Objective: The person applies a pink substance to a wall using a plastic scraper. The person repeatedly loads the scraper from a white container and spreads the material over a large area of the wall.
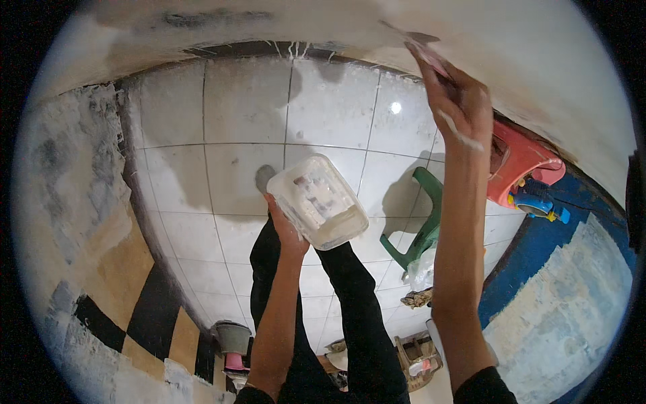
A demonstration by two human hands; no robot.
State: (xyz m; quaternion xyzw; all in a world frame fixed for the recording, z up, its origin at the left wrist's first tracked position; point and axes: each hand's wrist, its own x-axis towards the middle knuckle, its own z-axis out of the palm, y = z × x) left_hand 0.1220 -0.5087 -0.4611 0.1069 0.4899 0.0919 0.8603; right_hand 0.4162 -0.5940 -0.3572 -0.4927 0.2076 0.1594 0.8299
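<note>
My left hand [289, 232] is closed on the near left side of a clear rectangular plastic tub [360, 214], held above the floor in front of my legs. White paste smears the tub's walls and bottom. Up at the right, my right hand [457, 104] grips a putty knife [431, 60] with a pinkish handle, its thin blade end close to the pale wall [323, 27]. Whether the blade touches the wall I cannot tell. White paste streaks the back of that hand and wrist.
White floor tiles [245, 101] lie below. To the right are a green plastic stool [427, 222], a red plastic seat [521, 165] and a blue toy [538, 202]. A grey bucket [232, 335] stands lower left. Checkered, paste-patched wall [121, 269] runs along the left.
</note>
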